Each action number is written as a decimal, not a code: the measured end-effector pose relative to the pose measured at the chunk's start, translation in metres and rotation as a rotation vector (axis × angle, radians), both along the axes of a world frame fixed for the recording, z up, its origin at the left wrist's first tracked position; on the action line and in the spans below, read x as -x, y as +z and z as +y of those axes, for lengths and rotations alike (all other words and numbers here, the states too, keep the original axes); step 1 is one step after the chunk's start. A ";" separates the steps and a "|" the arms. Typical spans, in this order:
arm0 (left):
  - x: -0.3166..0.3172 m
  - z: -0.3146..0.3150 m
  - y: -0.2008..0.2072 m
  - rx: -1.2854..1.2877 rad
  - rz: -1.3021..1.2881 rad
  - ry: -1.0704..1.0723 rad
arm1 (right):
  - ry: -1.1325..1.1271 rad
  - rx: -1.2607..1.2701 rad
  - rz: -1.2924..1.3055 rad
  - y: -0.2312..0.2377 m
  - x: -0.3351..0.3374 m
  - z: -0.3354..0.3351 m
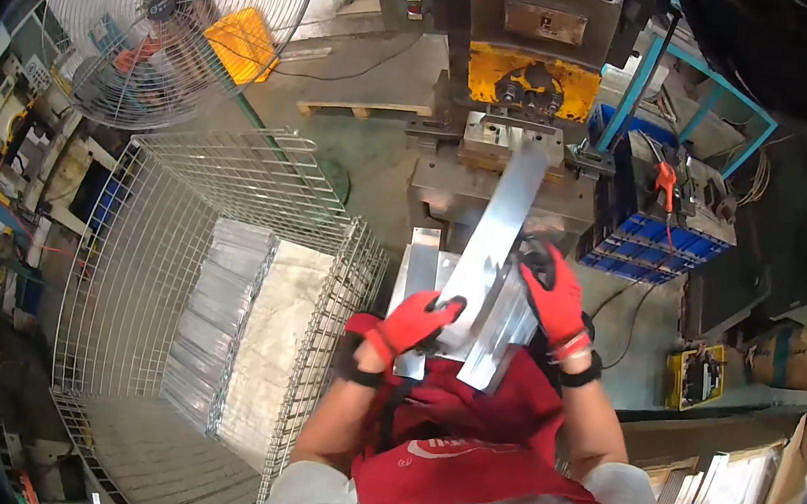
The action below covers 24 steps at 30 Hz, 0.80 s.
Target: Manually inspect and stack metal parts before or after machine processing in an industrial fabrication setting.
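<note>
My left hand, in a red glove with dark finger pads, is closed on the near end of a long flat metal strip. The strip slants up and away toward the press, its far end blurred. Beside its right edge is my right hand, gloved alike, fingers bent; blur hides whether they grip the strip. Below lie more metal strips: one to the left, and several overlapping pieces under my right hand, near my red apron.
Ahead stands a press with a metal die block. A wire cage holding stacked metal strips is at left, a large fan beyond it. Blue crates and a yellow bin stand at right.
</note>
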<state>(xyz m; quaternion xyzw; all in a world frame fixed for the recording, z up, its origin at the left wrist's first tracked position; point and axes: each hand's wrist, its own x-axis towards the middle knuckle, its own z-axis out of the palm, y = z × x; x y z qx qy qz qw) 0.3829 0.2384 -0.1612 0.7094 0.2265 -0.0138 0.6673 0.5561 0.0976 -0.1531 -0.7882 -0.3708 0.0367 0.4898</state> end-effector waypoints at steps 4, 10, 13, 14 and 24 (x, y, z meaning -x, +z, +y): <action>0.037 0.008 0.033 -1.077 -0.148 -0.296 | 0.154 0.225 -0.830 0.080 0.011 -0.019; 0.050 0.001 0.053 -1.324 -0.210 -0.464 | 0.828 0.608 -0.740 0.045 0.008 -0.029; 0.047 0.002 0.056 -1.303 -0.225 -0.462 | 0.918 0.564 -0.693 0.039 0.015 -0.029; 0.045 0.001 0.057 -1.310 -0.158 -0.487 | 0.915 0.577 -0.699 0.039 0.017 -0.028; 0.022 0.024 0.003 -0.306 -0.394 0.430 | 0.364 0.069 0.267 0.000 -0.014 -0.007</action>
